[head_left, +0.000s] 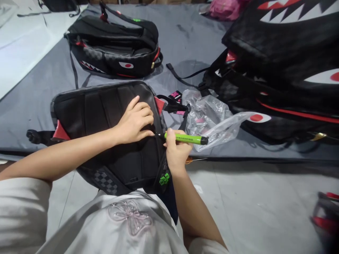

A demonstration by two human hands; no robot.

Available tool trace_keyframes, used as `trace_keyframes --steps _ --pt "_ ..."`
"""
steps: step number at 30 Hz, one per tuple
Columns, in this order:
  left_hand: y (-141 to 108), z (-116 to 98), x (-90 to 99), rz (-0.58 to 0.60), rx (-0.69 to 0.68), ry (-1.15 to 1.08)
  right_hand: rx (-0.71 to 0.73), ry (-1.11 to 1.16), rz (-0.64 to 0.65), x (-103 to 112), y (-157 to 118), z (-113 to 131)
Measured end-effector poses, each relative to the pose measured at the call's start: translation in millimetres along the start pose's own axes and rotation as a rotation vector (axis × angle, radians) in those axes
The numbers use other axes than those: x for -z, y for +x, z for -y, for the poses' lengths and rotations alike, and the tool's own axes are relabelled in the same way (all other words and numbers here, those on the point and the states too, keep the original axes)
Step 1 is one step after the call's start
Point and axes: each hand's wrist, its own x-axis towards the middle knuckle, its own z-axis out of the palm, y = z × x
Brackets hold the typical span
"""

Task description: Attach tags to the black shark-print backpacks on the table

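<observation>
A black backpack (97, 109) lies with its padded back panel facing up at the near edge of the grey-covered table. Across that panel rests my left hand (139, 121), its fingers spread and its thumb stretched toward the right side. My right hand (177, 151) grips a bright green marker (197, 139), the black end pointing right and the dark tip pointing left, close to my left thumb. Whether the tip touches the fabric I cannot tell. Red triangular tabs (61, 130) show at the backpack's sides, and a checkered strap (106, 180) hangs toward me.
Crumpled clear plastic (206, 113) lies right of the backpack, beside black straps with pink labels (176, 94). Another backpack (116, 56) sits behind. Large black bags with shark-teeth prints (275, 53) are piled at right. A pink item (226, 8) is at the back.
</observation>
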Motion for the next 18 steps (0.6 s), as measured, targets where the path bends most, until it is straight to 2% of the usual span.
trace_keyframes --steps 5,12,18 --pt "-6.8 5.2 -5.9 -0.046 -0.068 -0.025 0.056 -0.076 -0.023 -7.9 -1.0 -0.9" --pt "-10.8 5.4 -13.6 -0.040 -0.074 -0.027 0.079 -0.122 0.005 -11.2 3.1 -0.7" --pt "-15.6 4.5 -18.2 -0.145 -0.149 0.049 0.063 -0.133 0.046 -10.0 6.6 8.1"
